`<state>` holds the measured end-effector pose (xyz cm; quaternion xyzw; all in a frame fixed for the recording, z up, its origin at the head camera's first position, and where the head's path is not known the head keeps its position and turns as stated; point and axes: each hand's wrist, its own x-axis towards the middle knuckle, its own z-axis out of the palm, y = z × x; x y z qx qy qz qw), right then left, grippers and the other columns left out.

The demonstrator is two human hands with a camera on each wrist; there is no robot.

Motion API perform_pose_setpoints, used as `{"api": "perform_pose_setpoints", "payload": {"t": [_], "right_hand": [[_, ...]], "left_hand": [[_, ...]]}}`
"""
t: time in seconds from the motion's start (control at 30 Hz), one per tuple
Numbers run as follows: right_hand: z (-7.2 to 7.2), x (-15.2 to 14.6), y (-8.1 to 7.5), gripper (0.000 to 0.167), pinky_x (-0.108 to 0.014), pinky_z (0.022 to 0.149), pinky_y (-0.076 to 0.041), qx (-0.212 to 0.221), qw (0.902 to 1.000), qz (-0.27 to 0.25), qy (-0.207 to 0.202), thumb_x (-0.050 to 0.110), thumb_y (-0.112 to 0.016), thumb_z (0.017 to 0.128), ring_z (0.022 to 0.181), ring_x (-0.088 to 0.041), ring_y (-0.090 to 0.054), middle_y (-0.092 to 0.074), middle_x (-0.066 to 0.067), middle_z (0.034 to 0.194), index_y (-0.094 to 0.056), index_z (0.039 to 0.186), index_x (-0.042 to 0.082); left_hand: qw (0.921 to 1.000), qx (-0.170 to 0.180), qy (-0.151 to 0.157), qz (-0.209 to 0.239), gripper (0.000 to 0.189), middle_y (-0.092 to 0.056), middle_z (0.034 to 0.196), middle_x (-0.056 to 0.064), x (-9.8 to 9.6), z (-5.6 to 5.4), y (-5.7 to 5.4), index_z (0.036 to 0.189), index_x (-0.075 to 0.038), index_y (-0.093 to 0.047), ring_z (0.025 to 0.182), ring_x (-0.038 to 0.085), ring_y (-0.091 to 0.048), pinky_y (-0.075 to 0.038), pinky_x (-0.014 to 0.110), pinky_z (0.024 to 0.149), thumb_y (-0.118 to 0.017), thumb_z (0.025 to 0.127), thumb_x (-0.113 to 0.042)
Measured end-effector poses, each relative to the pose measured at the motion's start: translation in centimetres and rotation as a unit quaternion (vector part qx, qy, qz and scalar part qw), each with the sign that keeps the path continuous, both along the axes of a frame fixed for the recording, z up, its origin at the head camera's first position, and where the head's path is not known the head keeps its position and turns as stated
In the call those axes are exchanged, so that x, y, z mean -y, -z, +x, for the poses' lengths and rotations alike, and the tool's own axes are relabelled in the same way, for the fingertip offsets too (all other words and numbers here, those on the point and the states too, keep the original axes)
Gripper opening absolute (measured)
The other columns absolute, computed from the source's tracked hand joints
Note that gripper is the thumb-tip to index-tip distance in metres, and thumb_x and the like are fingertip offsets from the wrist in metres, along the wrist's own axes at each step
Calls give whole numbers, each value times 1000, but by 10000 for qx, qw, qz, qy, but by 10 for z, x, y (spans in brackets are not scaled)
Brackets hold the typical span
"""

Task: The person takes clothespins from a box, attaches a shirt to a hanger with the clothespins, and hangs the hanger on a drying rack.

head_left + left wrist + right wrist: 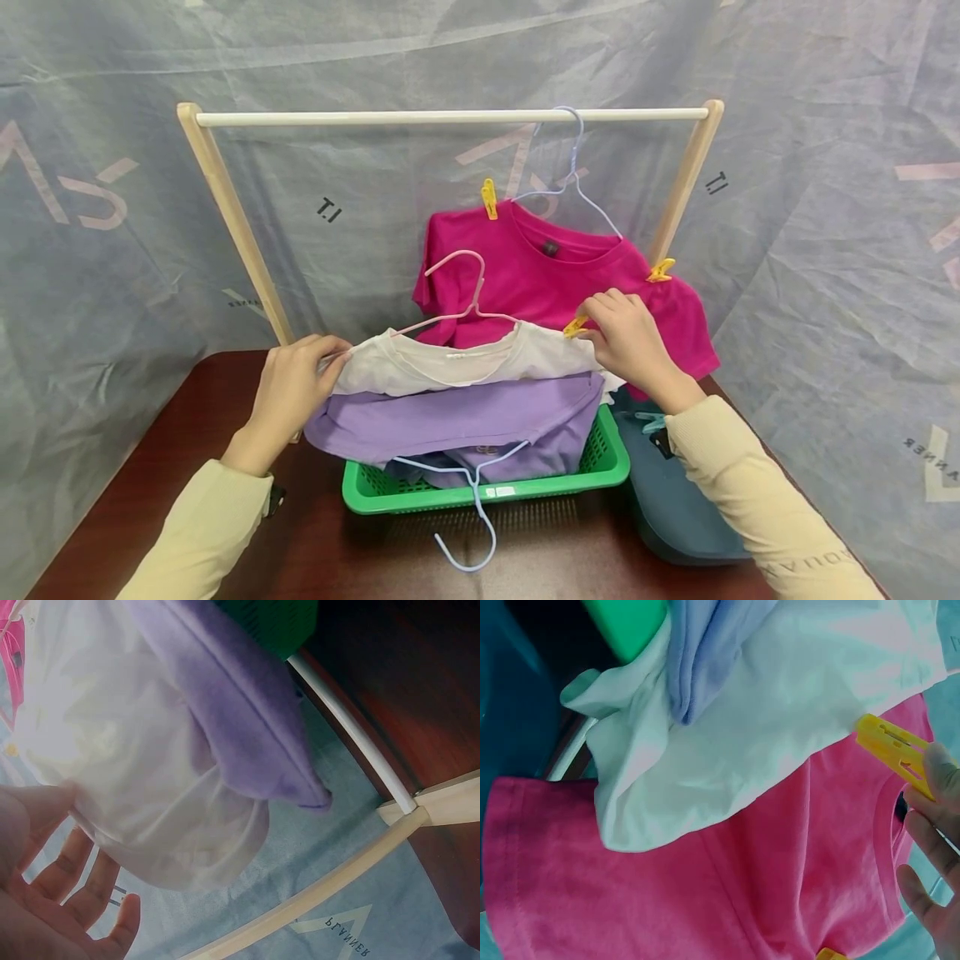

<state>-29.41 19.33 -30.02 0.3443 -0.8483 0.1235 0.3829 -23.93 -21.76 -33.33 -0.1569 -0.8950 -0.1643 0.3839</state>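
Note:
A white shirt (427,371) hangs spread on a pink hanger (474,308) above the green basket (620,467). At its left shoulder in the head view, my left hand (296,387) pinches the fabric between thumb and finger. My right hand (626,337) pinches a yellow clothespin (575,327) at the other shoulder. In the right wrist view, the clothespin's tip (870,729) meets the white shirt's upper edge. Directly below the white shirt, a purple garment (465,417) drapes over the basket, with a light blue hanger (480,500) sticking out toward me.
Behind, a magenta T-shirt (600,283) hangs by a blue hanger (576,142) from the rack's white rod (360,118), with yellow clothespins (489,200) at its shoulders. Right of the basket is a dark blue container (693,521) with a teal clip (651,421). Everything stands on a dark red table (225,492).

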Motion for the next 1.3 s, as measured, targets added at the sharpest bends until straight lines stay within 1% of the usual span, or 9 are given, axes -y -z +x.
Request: {"api": "perform_pose_setpoints", "payload": {"t": [0.2, 0.33, 0.57, 0.73, 0.9, 1.07, 1.3], "right_hand": [[-4, 3, 4, 24, -39, 70, -39, 3, 9999, -100, 14, 2, -77, 65, 73, -21, -52, -61, -6, 73, -58, 79, 6], [-5, 4, 6, 22, -39, 69, -39, 59, 9999, -130, 8, -1, -76, 65, 72, -21, -52, -62, -6, 72, -59, 77, 6], [-9, 3, 11, 20, -38, 67, -39, 213, 9994, -269, -56, -2, -75, 65, 71, -21, -52, -62, -5, 71, -60, 76, 6], [-12, 2, 17, 19, -37, 66, -38, 423, 9985, -346, -66, -3, -74, 67, 72, -20, -52, -62, -5, 72, -60, 77, 6], [-13, 0, 17, 20, -39, 70, -37, 862, 9954, -407, -72, 0, -73, 69, 78, -22, -53, -64, -6, 80, -63, 85, 5], [-13, -3, 15, 27, -41, 75, -37, 1344, 9900, -427, -49, 4, -74, 71, 85, -23, -54, -65, -7, 91, -64, 96, 5], [-13, -5, 15, 45, -42, 78, -38, 1460, 9889, -266, 26, 9, -75, 72, 93, -25, -53, -62, -10, 106, -58, 114, 4]], "left_hand": [[10000, -10, 87, -7, 6, -69, 77, 3, -1, -2, 2, 82, -13, -70, 67, 27, -65, -42, 43, 59, -71, 77, -13], [10000, -27, 84, -20, 6, -69, 76, 3, -1, -2, 4, 82, -13, -70, 67, 26, -65, -42, 42, 58, -72, 76, -13], [10000, -41, 89, -19, 6, -69, 76, 3, -2, -1, 4, 82, -12, -70, 67, 27, -65, -42, 43, 59, -72, 76, -12], [9999, -50, 114, -6, 6, -69, 77, 3, -2, -1, 4, 82, -12, -70, 67, 27, -65, -43, 43, 59, -72, 76, -12], [9999, -44, 101, -1, 6, -69, 77, 3, -1, -1, 3, 82, -12, -70, 68, 27, -65, -43, 44, 60, -72, 76, -12], [10000, -40, 91, 8, 6, -69, 77, 4, -1, 0, 1, 82, -12, -71, 69, 28, -65, -43, 44, 61, -72, 76, -12], [10000, -46, 66, 13, 6, -69, 78, 4, 0, 0, 0, 82, -12, -71, 69, 27, -66, -43, 44, 61, -71, 76, -12]]}}
